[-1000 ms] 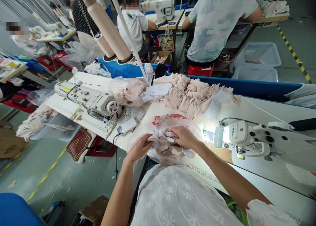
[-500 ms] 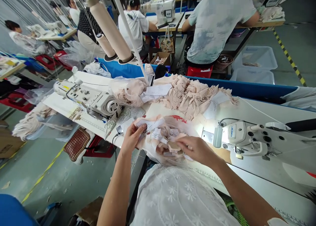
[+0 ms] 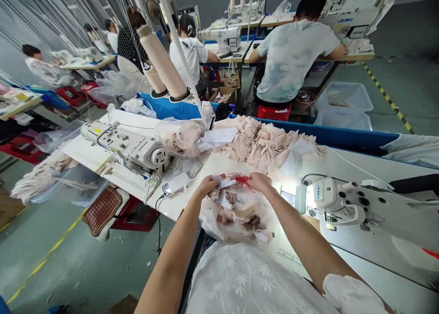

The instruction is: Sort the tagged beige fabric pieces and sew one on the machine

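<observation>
A clear plastic bag (image 3: 236, 213) with red print, stuffed with beige fabric pieces and white paper slips, sits at the near edge of the white table (image 3: 343, 167). My left hand (image 3: 206, 186) and my right hand (image 3: 260, 183) both pinch the bag's top edge, close together, fingers closed on the plastic. A white sewing machine (image 3: 346, 199) stands just right of my right hand under a bright lamp.
A heap of beige fabric pieces (image 3: 267, 142) with paper tickets lies behind the bag. Another sewing machine (image 3: 126, 142) and a phone (image 3: 176, 184) are on the left. Thread cones (image 3: 164, 64) rise behind. Several people sit at benches beyond; bins stand on the floor.
My left hand came back in from the left with a paper slip and my right hand rose; both now meet at the top of the bag, gathering its opening.
</observation>
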`<control>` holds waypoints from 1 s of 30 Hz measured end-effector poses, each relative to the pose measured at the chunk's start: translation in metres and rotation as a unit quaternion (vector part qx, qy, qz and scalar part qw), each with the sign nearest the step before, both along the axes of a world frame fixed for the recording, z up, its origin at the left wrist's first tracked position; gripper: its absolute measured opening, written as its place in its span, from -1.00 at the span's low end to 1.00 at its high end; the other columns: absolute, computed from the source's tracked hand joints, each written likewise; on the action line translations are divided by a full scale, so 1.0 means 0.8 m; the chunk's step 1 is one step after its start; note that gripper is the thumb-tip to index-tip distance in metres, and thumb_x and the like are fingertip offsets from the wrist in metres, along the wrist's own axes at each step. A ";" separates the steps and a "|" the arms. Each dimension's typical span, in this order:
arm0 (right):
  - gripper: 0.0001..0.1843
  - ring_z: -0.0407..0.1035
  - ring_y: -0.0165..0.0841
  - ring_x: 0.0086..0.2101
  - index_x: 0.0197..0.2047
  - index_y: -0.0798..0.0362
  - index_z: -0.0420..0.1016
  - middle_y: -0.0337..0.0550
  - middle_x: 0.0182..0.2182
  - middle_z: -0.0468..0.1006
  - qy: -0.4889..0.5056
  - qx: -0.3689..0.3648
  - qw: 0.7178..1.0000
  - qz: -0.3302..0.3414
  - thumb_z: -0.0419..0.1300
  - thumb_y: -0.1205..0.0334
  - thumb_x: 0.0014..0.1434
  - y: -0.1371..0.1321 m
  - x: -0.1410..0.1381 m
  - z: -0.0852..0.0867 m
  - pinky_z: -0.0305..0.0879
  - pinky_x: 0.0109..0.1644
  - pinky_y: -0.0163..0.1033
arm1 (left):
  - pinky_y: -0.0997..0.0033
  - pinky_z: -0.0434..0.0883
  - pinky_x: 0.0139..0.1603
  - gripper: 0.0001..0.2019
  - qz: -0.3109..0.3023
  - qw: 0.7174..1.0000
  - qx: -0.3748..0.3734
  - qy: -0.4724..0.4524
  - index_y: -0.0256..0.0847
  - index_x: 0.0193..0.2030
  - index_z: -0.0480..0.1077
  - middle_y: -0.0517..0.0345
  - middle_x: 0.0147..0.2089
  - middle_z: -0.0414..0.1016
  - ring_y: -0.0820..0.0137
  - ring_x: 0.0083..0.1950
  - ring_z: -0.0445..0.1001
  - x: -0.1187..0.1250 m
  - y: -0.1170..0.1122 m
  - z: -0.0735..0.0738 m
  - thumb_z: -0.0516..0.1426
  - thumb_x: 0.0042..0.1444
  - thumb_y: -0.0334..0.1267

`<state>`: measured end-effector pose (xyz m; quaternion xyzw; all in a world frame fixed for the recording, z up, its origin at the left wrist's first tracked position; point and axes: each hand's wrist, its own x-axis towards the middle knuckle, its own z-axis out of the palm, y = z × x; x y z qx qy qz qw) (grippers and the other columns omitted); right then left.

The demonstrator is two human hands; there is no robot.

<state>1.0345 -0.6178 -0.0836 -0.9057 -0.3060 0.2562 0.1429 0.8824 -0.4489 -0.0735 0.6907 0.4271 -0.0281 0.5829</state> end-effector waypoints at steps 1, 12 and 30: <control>-0.88 0.47 -0.26 -0.32 -0.30 0.14 0.55 -0.12 -0.37 0.58 0.000 0.010 1.000 0.003 0.23 0.31 0.28 -0.002 0.000 -0.002 0.35 -0.27 -0.23 | 0.54 0.38 -0.47 -0.78 0.003 1.000 -0.002 -0.003 -0.33 -0.29 0.38 0.27 -0.42 0.38 0.55 -0.49 0.34 0.001 -0.003 -0.004 0.17 0.30 -0.19; -0.70 0.43 -0.23 -0.16 -0.12 0.08 0.53 -0.08 -0.18 0.57 -0.162 0.282 0.945 -0.027 -0.04 0.34 0.32 -0.027 0.034 0.140 0.29 -0.11 -0.27 | 0.50 0.35 -0.41 -0.55 -0.031 0.971 -0.003 -0.238 -0.26 -0.33 0.40 0.18 -0.46 0.48 0.45 -0.46 0.41 0.013 -0.005 0.141 0.37 -0.10 0.08; -0.65 0.49 -0.21 -0.29 0.13 0.07 0.36 0.09 0.10 0.36 -0.196 0.178 0.963 -0.049 0.08 0.15 0.33 -0.110 -0.048 0.045 0.34 -0.39 -0.24 | 0.46 0.43 -0.47 -0.38 0.034 0.975 -0.076 -0.206 -0.28 -0.33 0.38 0.20 -0.45 0.42 0.46 -0.48 0.38 -0.099 -0.056 0.025 0.45 -0.32 0.18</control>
